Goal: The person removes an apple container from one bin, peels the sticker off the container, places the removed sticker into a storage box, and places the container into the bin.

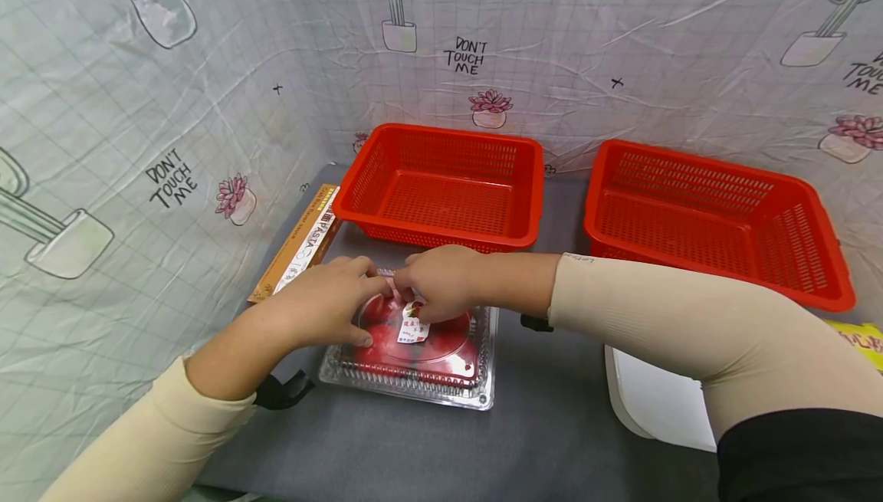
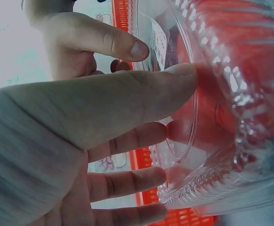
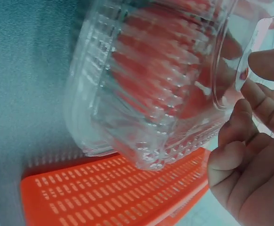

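Note:
On the grey table lies a clear plastic clamshell box with red contents inside and ridged walls. A white paper label with print is on its lid; one end stands away from the plastic in the left wrist view. My left hand is over the box's left side, thumb tip on the lid and the other fingers spread along its far edge. The right hand reaches over the lid from the right, its thumb and forefinger close at the label; whether they pinch it I cannot tell. Its other fingers are curled.
Two red plastic baskets stand behind at the left and right. A flat pasta box lies at the left edge. To the right are a white tray-like object and a yellow packet. A printed curtain hangs behind.

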A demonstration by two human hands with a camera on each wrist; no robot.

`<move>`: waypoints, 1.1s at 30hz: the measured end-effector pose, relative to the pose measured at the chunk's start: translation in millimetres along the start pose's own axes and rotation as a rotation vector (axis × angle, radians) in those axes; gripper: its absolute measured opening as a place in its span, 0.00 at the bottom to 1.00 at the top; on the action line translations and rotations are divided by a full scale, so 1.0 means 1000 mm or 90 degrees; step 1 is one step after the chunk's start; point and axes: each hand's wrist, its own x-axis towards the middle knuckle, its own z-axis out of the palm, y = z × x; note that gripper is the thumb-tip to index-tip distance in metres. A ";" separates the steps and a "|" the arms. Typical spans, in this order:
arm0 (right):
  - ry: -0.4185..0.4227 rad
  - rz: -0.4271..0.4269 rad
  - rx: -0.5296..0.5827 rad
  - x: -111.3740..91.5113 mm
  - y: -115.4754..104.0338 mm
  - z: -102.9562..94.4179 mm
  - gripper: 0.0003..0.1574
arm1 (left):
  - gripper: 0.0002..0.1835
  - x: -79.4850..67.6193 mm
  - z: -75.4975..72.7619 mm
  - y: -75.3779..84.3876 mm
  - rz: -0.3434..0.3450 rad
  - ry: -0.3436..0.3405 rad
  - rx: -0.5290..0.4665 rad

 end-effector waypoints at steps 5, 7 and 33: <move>-0.017 0.007 0.004 0.002 -0.002 -0.002 0.11 | 0.36 -0.001 0.001 0.000 -0.003 0.003 -0.005; -0.018 0.003 0.001 0.002 -0.001 -0.004 0.10 | 0.35 -0.001 0.001 0.000 -0.005 0.004 -0.007; -0.023 -0.021 0.052 -0.004 -0.003 -0.010 0.14 | 0.36 -0.002 0.001 -0.001 -0.011 0.010 -0.008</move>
